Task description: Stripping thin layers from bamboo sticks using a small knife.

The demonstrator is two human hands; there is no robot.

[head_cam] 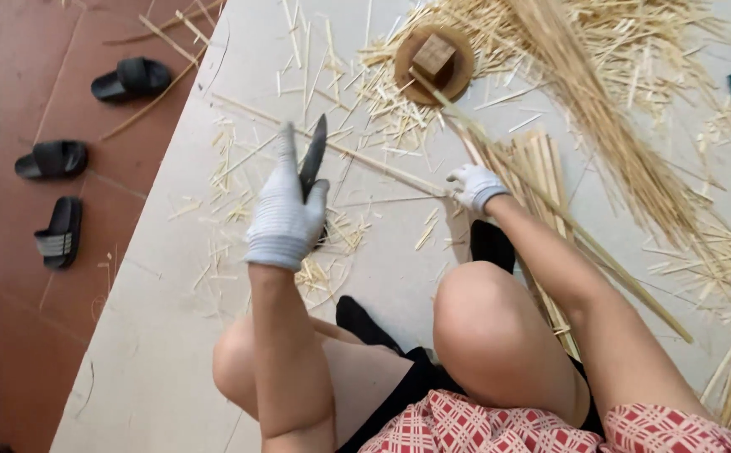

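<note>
We grip a dark knife (312,157) in our gloved left hand (286,214), fingers wrapped round its handle. Our right hand (474,186) pinches a thin bamboo strip (365,159) lying across the mat (172,335). It looks light, springy and splintery; we'd hold it near the end.

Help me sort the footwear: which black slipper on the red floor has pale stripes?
The lowest slipper, nearest the camera; the other two slippers are plain black.
</note>
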